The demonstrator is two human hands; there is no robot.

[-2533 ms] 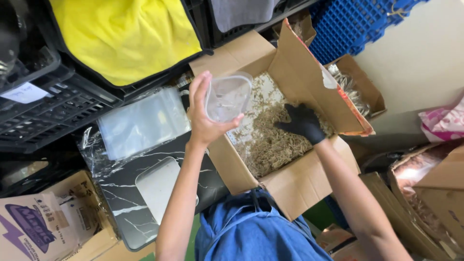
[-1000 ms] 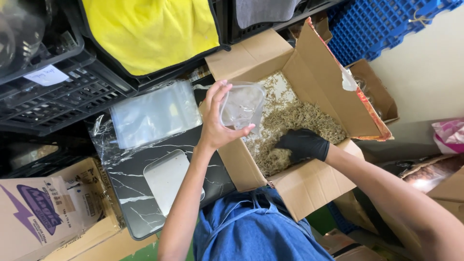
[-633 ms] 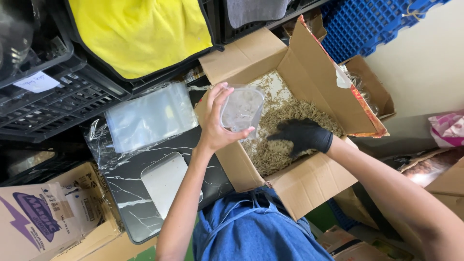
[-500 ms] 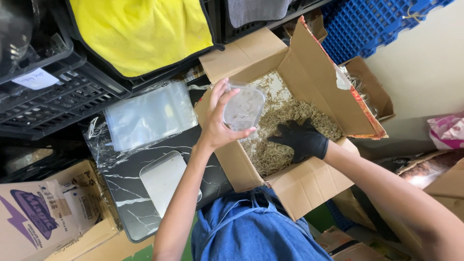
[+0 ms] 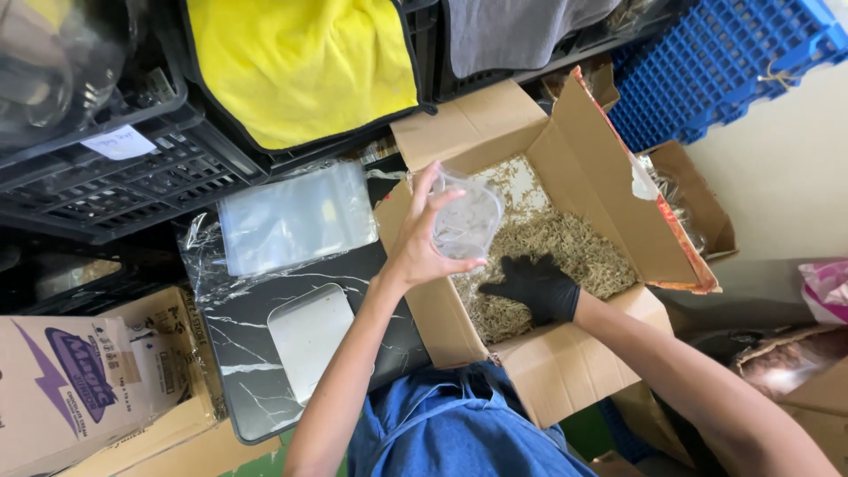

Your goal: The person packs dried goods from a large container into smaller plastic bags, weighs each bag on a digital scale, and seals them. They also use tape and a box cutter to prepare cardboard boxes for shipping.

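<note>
While left hand (image 5: 415, 243) grips clear tub (image 5: 466, 221) | gloved right hand (image 5: 534, 287) in chaff (image 5: 574, 252), grasp unclear

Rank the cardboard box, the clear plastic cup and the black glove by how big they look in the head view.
1. cardboard box
2. and 3. clear plastic cup and black glove look alike; the cup is nearer the camera, so no ranking.
</note>
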